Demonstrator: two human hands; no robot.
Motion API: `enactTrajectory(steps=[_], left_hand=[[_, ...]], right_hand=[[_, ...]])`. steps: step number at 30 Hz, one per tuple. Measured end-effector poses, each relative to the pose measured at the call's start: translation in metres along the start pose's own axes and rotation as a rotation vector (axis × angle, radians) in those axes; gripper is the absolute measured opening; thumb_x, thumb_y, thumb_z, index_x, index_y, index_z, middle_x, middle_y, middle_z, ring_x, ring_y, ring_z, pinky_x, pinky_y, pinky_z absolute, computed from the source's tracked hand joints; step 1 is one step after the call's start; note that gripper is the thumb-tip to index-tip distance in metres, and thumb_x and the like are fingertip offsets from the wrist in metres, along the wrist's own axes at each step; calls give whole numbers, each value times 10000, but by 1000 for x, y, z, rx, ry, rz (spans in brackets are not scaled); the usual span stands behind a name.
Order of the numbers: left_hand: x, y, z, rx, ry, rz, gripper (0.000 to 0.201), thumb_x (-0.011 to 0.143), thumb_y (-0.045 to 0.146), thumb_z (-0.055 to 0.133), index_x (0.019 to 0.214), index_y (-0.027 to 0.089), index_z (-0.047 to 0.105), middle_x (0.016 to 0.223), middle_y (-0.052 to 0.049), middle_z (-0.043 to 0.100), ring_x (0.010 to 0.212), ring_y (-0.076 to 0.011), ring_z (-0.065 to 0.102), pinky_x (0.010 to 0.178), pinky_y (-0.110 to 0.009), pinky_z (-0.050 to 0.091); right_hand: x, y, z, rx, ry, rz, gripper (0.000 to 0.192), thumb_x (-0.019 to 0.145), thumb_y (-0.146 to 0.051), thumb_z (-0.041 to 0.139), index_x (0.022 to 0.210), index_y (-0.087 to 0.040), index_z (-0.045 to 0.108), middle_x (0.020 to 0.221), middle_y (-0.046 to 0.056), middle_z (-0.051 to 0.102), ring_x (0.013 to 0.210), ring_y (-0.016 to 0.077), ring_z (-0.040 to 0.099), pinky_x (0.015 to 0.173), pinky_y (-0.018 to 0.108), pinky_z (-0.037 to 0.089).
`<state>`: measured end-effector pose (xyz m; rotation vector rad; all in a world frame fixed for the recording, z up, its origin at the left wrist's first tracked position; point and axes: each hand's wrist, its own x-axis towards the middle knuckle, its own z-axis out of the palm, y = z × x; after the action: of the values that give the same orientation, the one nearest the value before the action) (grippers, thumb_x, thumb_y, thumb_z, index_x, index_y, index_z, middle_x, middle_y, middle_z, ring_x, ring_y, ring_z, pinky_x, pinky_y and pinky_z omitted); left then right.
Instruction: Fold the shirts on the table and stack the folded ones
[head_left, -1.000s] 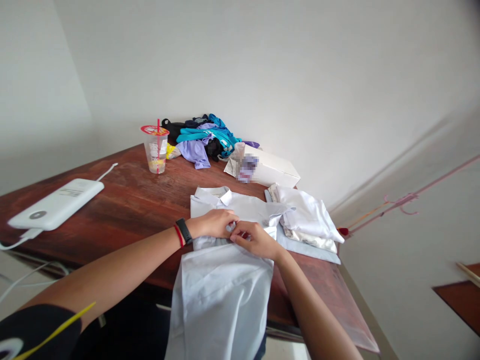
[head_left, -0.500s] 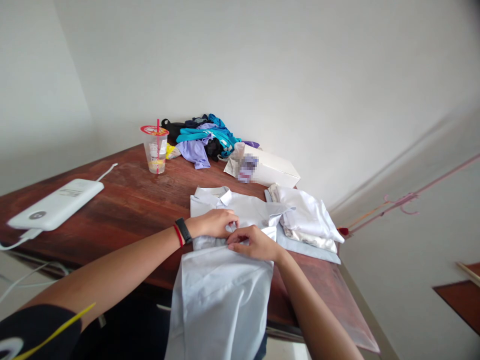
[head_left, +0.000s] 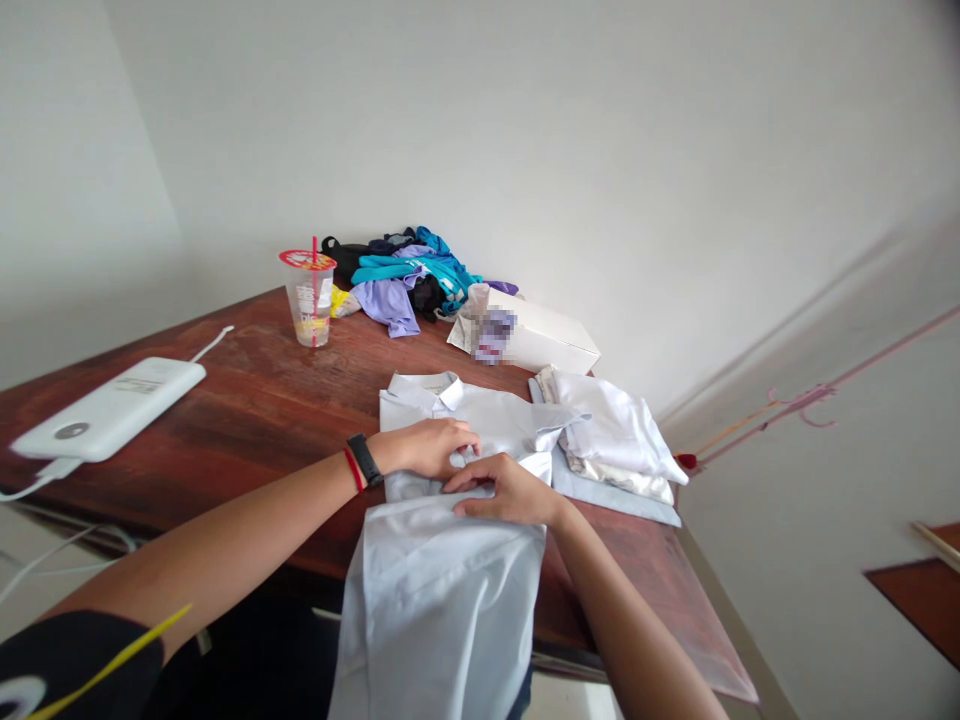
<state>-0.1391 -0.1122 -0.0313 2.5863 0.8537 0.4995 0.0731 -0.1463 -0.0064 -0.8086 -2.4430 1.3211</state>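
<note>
A white collared shirt lies face up on the table, its lower part hanging over the front edge towards me. My left hand rests on the shirt's chest, fingers curled onto the front of the fabric; its fingertips are partly hidden. Just right of it and slightly nearer, my right hand is over the shirt front with thumb and fingers apart. The two hands almost meet at the shirt's middle.
Folded pale clothes are stacked at the right. Behind stand a white box, a heap of clothes and a plastic cup with a straw. A white power bank with cables lies on the wooden table at left.
My right hand's fingers have shifted slightly left and spread a little from the thumb. My left hand and the shirt have barely moved.
</note>
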Motion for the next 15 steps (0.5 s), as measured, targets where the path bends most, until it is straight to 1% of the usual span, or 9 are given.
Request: enactTrajectory(steps=[2, 4, 7, 9, 11, 13, 15], left_hand=[[0, 2, 0, 13, 12, -12, 324, 830, 408, 807, 1075, 215, 720, 1033, -54, 700, 890, -222, 675, 731, -279, 465], [-1, 2, 0, 38, 32, -21, 299, 854, 393, 778, 1087, 216, 720, 1048, -60, 700, 920, -234, 676, 757, -290, 470], [0, -2, -1, 136, 69, -74, 251, 851, 259, 734, 1098, 217, 731, 1070, -69, 693, 961, -252, 670, 797, -310, 474], [0, -6, -3, 210, 89, -120, 279, 813, 174, 713, 1087, 218, 740, 1075, -74, 686, 960, -257, 661, 805, -318, 477], [1, -10, -4, 266, 109, -146, 305, 791, 132, 700, 1079, 218, 747, 1089, -80, 682, 977, -261, 651, 823, -325, 480], [1, -14, -6, 312, 129, -160, 314, 789, 105, 687, 1077, 213, 751, 1105, -89, 682, 1004, -267, 643, 848, -333, 481], [1, -19, -7, 350, 149, -178, 318, 800, 73, 658, 1071, 209, 754, 1113, -95, 684, 1016, -267, 640, 864, -341, 480]], right_hand=[[0, -1, 0, 23, 2, 4, 380, 815, -396, 834, 1134, -191, 812, 1087, 71, 798, 967, 233, 725, 892, 317, 555], [-1, -3, -1, 24, -3, 23, 415, 803, -414, 844, 1146, -183, 812, 1047, 70, 797, 902, 216, 708, 829, 301, 550], [-3, -7, -3, -2, -31, 64, 424, 814, -420, 830, 1158, -172, 813, 964, 64, 787, 745, 168, 635, 688, 273, 505], [-4, -9, -4, 0, -54, 74, 409, 822, -404, 822, 1158, -170, 815, 953, 64, 777, 708, 146, 589, 651, 263, 470], [-6, -11, -7, 25, -66, 85, 417, 820, -399, 828, 1169, -171, 812, 907, 52, 752, 697, 130, 551, 635, 253, 439], [-8, -12, -10, 84, -68, 116, 476, 818, -433, 834, 1214, -173, 793, 753, 9, 668, 635, 107, 480, 581, 238, 383], [-11, -12, -15, 152, -58, 165, 566, 820, -496, 827, 1276, -169, 760, 611, -44, 537, 557, 86, 383, 517, 229, 314]])
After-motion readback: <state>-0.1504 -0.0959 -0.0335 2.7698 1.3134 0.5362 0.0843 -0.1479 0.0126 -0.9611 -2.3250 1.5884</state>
